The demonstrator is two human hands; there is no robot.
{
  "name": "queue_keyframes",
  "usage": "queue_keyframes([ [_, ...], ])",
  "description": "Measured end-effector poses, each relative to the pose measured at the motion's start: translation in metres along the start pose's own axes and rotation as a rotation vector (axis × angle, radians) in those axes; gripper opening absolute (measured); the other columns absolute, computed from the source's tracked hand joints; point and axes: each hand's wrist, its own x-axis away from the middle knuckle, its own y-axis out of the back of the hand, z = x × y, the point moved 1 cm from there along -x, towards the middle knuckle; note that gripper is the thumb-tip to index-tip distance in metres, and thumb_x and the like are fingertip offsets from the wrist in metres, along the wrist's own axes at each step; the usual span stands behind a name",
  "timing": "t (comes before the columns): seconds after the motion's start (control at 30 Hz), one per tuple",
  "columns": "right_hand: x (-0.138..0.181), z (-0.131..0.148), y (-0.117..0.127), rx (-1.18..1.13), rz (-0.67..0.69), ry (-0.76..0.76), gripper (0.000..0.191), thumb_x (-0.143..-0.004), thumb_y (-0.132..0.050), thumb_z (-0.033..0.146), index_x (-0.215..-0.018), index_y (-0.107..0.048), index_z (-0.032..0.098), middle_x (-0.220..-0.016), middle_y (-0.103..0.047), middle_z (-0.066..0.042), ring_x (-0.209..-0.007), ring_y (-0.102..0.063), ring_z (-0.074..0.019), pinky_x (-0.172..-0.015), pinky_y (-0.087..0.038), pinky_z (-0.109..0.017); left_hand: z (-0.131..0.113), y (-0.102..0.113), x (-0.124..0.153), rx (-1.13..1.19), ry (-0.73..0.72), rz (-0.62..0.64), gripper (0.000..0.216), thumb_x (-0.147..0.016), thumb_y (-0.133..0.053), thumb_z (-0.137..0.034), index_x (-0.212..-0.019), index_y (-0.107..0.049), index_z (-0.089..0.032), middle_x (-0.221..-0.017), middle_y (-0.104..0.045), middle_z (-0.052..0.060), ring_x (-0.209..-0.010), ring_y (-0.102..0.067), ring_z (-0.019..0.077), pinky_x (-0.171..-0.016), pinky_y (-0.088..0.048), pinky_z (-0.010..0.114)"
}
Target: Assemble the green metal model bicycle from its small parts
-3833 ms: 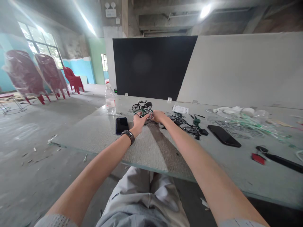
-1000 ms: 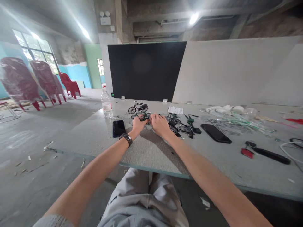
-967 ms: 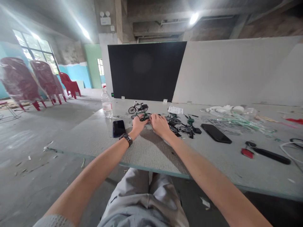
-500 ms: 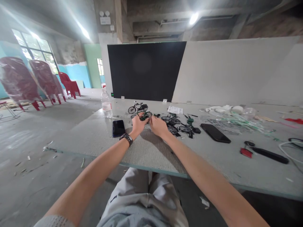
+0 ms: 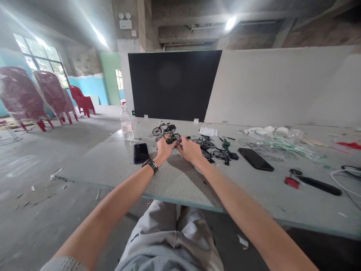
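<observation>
Both my hands meet far out on the grey table (image 5: 180, 180) around a small green model bicycle (image 5: 171, 137). My left hand (image 5: 164, 148), with a dark watch on the wrist, grips the bicycle's left side. Fingers of my right hand (image 5: 189, 149) pinch its right side. Just behind it stands a finished black model bicycle (image 5: 164, 129). Loose wheels and dark bicycle parts (image 5: 214, 149) lie right beside my right hand.
A black phone (image 5: 140, 153) lies left of my left hand and a water bottle (image 5: 126, 124) stands behind it. Another phone (image 5: 255, 159), clear plastic bags (image 5: 282, 145), a black and red tool (image 5: 313, 183) and a leaflet (image 5: 208, 131) lie to the right. Red chairs (image 5: 42, 98) stand at the left.
Both hands have stayed on the green model bicycle. My right hand has shifted slightly left and closer to the left hand over the last second.
</observation>
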Motion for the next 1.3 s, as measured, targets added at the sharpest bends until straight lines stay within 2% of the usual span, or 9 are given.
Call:
queue_keyframes([
  [0.2, -0.0002, 0.0037, -0.0016, 0.013, 0.049, 0.048, 0.032, -0.102, -0.033, 0.036, -0.114, -0.057, 0.019, -0.117, -0.07, -0.014, -0.104, -0.067, -0.0281, -0.08, -0.046, -0.034, -0.0027, 0.0013, 0.0011, 0.004, -0.003, 0.019, 0.023, -0.08, -0.075, -0.023, -0.101, -0.073, -0.015, -0.099, -0.078, 0.009, -0.098, -0.072, 0.0236, -0.09, -0.052, 0.03],
  [0.37, -0.0003, 0.0017, -0.0014, 0.001, -0.001, 0.002, 0.034, -0.102, -0.034, 0.038, -0.123, -0.051, 0.018, -0.109, -0.072, -0.013, -0.097, -0.069, -0.0281, -0.077, -0.046, -0.033, -0.0017, 0.0006, 0.0012, 0.004, 0.012, 0.023, 0.026, -0.078, -0.076, -0.02, -0.103, -0.073, -0.014, -0.101, -0.078, 0.009, -0.099, -0.072, 0.0244, -0.091, -0.052, 0.032],
  [0.57, 0.0001, 0.0013, -0.0022, 0.021, 0.024, 0.043, 0.03, -0.102, -0.034, 0.038, -0.111, -0.056, 0.019, -0.113, -0.071, -0.012, -0.1, -0.068, -0.0281, -0.076, -0.046, -0.033, -0.0007, 0.0006, 0.0008, -0.001, -0.006, 0.037, 0.02, -0.08, -0.074, -0.022, -0.099, -0.074, -0.015, -0.102, -0.078, 0.009, -0.099, -0.072, 0.0248, -0.091, -0.052, 0.032],
  [0.7, -0.0005, 0.0004, -0.0017, 0.007, -0.026, 0.022, 0.031, -0.102, -0.034, 0.037, -0.118, -0.053, 0.019, -0.107, -0.073, -0.012, -0.094, -0.069, -0.0284, -0.072, -0.045, -0.033, -0.001, 0.0005, 0.0011, 0.003, -0.008, 0.045, 0.019, -0.08, -0.074, -0.018, -0.099, -0.073, -0.015, -0.099, -0.078, 0.008, -0.098, -0.072, 0.0243, -0.089, -0.053, 0.031],
  [0.87, 0.0003, -0.0001, -0.0022, 0.032, -0.02, 0.066, 0.031, -0.103, -0.032, 0.038, -0.107, -0.057, 0.02, -0.107, -0.072, -0.012, -0.094, -0.07, -0.028, -0.072, -0.045, -0.032, -0.0002, 0.0004, 0.0009, -0.017, -0.025, 0.066, 0.013, -0.081, -0.073, -0.021, -0.093, -0.074, -0.016, -0.095, -0.078, 0.007, -0.093, -0.072, 0.0245, -0.087, -0.053, 0.032],
  [1.1, 0.003, 0.0006, 0.0029, 0.06, -0.003, 0.016, 0.034, -0.104, -0.03, 0.035, -0.125, -0.051, 0.019, -0.11, -0.072, -0.014, -0.098, -0.069, -0.0291, -0.076, -0.045, -0.033, 0.0009, -0.0009, 0.0, 0.011, -0.018, 0.099, 0.016, -0.081, -0.072, -0.016, -0.097, -0.075, -0.016, -0.102, -0.078, 0.009, -0.1, -0.071, 0.0253, -0.089, -0.053, 0.032],
  [1.3, 0.0015, -0.0031, 0.0013, 0.062, -0.02, -0.007, 0.039, -0.106, -0.021, 0.036, -0.12, -0.054, 0.02, -0.109, -0.072, -0.014, -0.098, -0.069, -0.0285, -0.077, -0.045, -0.034, -0.0005, -0.0017, 0.0011, 0.018, -0.038, 0.141, 0.016, -0.082, -0.07, -0.016, -0.096, -0.076, -0.016, -0.095, -0.078, 0.007, -0.091, -0.073, 0.0236, -0.085, -0.054, 0.032],
])
